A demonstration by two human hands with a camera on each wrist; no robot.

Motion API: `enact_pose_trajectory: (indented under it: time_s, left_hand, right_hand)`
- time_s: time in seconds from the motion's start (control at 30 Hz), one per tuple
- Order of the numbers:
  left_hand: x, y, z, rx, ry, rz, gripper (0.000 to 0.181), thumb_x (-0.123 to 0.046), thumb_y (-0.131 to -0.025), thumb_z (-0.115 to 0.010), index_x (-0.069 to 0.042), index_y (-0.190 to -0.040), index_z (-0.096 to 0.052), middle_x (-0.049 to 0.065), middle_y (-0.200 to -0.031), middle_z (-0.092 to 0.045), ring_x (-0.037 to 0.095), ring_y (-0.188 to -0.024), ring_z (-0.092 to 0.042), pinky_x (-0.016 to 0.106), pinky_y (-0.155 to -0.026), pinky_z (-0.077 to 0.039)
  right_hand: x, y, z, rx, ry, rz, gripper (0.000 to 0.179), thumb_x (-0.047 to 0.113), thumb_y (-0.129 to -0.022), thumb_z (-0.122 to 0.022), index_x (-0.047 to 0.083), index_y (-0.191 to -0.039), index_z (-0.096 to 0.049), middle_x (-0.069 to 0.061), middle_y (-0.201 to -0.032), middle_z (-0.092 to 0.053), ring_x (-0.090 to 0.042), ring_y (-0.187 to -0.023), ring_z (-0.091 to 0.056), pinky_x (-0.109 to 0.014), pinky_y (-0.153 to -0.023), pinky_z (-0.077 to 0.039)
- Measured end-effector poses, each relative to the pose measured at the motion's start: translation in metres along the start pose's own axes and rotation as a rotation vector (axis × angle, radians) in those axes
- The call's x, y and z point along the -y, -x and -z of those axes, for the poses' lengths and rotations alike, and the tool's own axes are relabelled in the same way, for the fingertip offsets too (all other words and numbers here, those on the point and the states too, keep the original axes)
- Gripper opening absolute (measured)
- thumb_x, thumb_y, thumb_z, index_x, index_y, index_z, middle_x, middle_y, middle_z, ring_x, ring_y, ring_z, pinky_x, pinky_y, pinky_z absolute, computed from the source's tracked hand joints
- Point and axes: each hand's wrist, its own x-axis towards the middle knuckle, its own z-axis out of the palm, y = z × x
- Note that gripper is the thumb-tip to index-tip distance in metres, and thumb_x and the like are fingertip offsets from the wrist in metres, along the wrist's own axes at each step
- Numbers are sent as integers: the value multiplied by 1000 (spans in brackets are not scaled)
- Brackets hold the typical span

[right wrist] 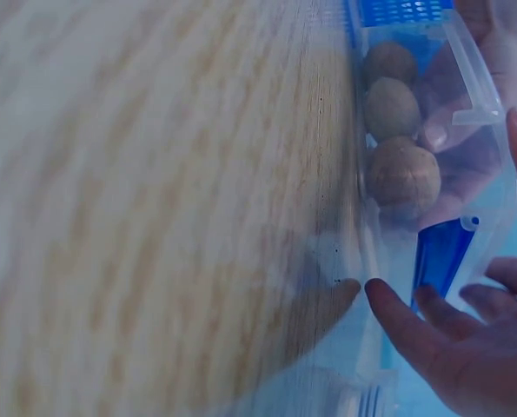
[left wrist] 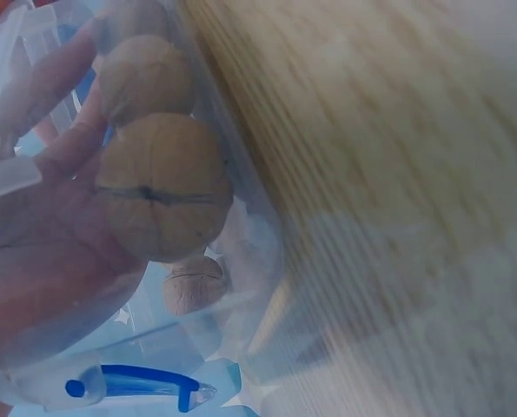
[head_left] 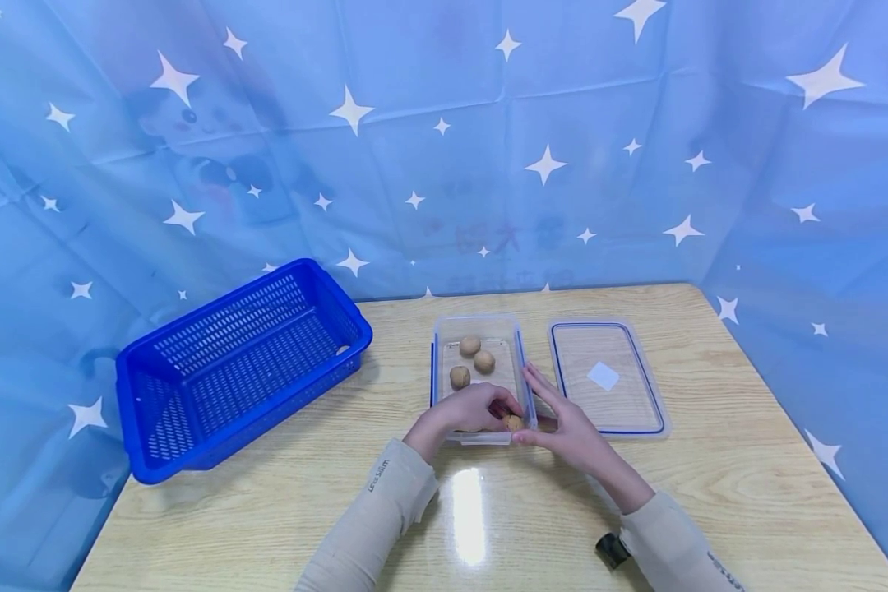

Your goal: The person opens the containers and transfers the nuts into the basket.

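Note:
A clear plastic box (head_left: 476, 437) with blue-edged sides stands on the table, holding several walnuts (head_left: 484, 362). My left hand (head_left: 477, 407) reaches down inside its near end. Curled fingers and thumb pinch a walnut (head_left: 513, 423) at the near right corner. In the right wrist view, that walnut (right wrist: 403, 178) is the lowest of three lined up behind the clear wall. The left wrist view shows the left palm (left wrist: 41, 261) through the plastic, behind another walnut (left wrist: 164, 187). My right hand (head_left: 568, 427) rests along the box's right side, fingers straight, thumb at the near corner.
To the right of the box lies its clear lid (head_left: 604, 378) with a blue seal and a white label. A blue perforated basket (head_left: 244, 362) stands at the left. Behind the table (head_left: 740, 460) hangs a blue curtain (head_left: 444, 148) with white stars.

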Motion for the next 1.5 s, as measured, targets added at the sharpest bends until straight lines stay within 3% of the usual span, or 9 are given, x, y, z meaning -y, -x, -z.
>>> enact_pose_trajectory:
  time_s: [0.4,0.8,1.17,1.5]
  left_hand:
    - [1,-3,-2,-12,9,19,24,-5,-88,-74,-10,-112,-72,1,-105,-73,6,-91,-64,17,-83,-52]
    - [-1,2,6,-42,10,31,28,-9,-87,-76,-12,-114,-71,-1,-108,-71,10,-99,-64,22,-90,-52]
    - [-4,10,25,-88,10,-28,27,-9,-90,-72,-10,-116,-70,4,-114,-70,17,-109,-65,27,-96,-52]
    - [-1,17,59,-147,39,-95,30,-11,-93,-70,-3,-121,-67,11,-122,-68,24,-113,-65,30,-98,-53]
  right_hand:
    - [1,1,0,-2,3,8,94,25,-84,-79,11,-159,-24,-15,-168,-14,-47,-152,-12,-70,-113,-28]
    - [1,1,-1,-5,3,-7,94,28,-85,-79,12,-159,-24,-14,-168,-13,-47,-152,-12,-71,-113,-24]
    - [2,1,-1,-4,-3,-4,94,26,-85,-79,10,-159,-24,-15,-168,-13,-47,-152,-11,-73,-114,-19]
    - [2,1,-1,-2,-4,-10,94,27,-85,-79,13,-159,-23,-15,-168,-12,-46,-152,-11,-72,-115,-20]
